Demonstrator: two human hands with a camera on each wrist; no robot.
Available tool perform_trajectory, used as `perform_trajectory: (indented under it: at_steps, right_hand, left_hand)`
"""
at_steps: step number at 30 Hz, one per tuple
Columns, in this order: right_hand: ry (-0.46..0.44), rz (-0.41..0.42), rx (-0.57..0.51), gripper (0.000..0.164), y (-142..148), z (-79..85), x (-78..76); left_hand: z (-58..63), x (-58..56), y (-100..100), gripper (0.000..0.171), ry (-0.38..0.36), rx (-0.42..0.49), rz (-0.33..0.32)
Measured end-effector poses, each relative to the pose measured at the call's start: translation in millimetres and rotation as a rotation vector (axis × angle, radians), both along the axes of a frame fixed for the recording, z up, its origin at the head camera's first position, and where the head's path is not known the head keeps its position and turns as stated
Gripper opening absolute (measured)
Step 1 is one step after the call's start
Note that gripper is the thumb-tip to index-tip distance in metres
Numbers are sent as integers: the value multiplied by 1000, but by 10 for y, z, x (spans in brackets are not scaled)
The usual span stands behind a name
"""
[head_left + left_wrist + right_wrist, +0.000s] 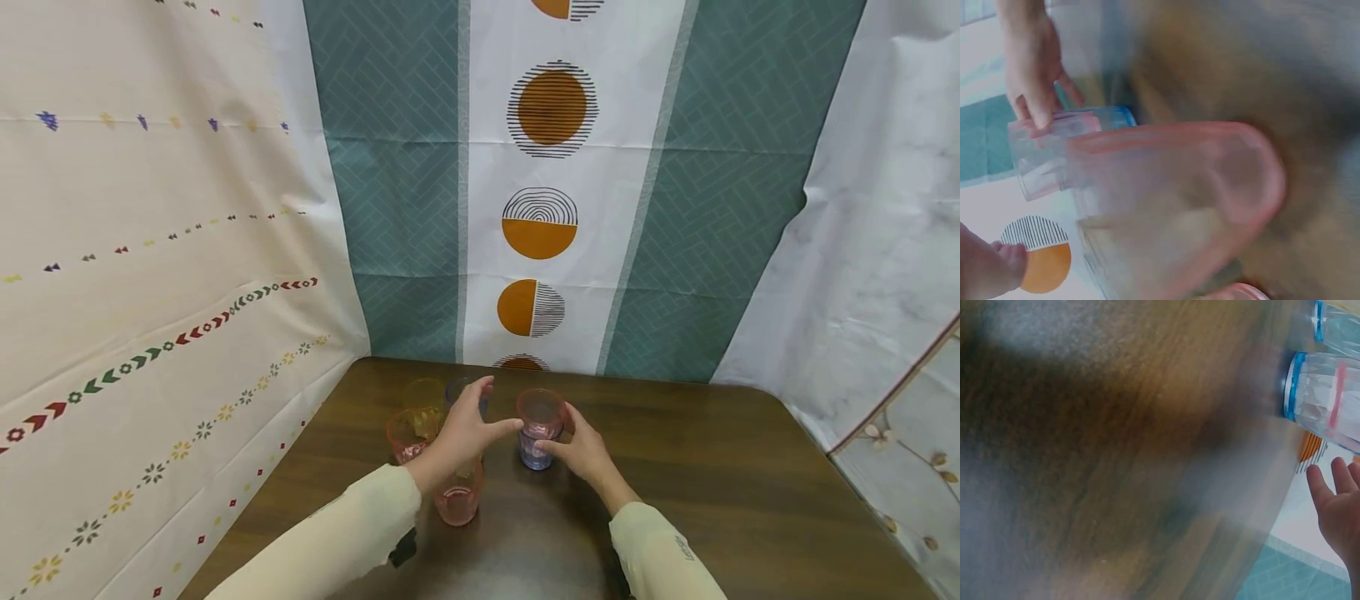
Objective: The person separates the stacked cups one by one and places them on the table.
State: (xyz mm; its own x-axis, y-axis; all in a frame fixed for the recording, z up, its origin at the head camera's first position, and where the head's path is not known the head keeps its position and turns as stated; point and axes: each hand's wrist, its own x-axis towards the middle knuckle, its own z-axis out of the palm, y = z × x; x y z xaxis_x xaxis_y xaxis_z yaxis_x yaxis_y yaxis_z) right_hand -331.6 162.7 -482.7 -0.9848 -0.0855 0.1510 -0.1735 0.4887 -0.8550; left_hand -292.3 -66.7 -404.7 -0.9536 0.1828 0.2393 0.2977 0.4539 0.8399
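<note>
A clear pink-rimmed cup (542, 407) sits nested in a blue-based cup (536, 454) on the table. My right hand (588, 450) reaches around this stack's right side, thumb in front; in the right wrist view its fingers (1341, 478) look straight and apart from the clear cup (1316, 387). My left hand (463, 429) is raised over the left-side cups with thumb and fingers spread, holding nothing. Below it stands a pink cup (457, 504), seen large and blurred as a pink cup (1247, 175) in the left wrist view. Another pink cup (405, 433) is left of that hand.
Behind the left hand stand a yellow-rimmed cup (422, 387) and a blue-rimmed cup (457, 387), partly hidden. The brown wooden table (712, 492) extends to the right. Patterned cloths (405, 208) hang behind it and along both sides.
</note>
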Motion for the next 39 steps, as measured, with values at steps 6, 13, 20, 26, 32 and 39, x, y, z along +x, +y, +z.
perform_trajectory:
  at_steps: [6,13,20,26,32,39]
  right_hand:
    - [-13,18,-24,101,11,-95,-2]
    - [2,12,-23,92,11,-171,-27]
    - [19,13,-42,71,-4,-197,-9]
    - [21,10,-61,67,-3,-193,-11]
    - [15,16,-50,79,-4,-185,-12]
    - [0,11,-53,84,-17,-187,-17]
  left_hand:
    - [17,-166,386,95,-117,30,81]
    - [-203,-84,847,110,-100,124,326]
    - [-366,-157,999,104,-69,88,384]
    - [-372,-222,951,87,-27,1,345]
    - [-176,-265,866,78,-21,152,300]
    - [431,-187,515,88,3,220,81]
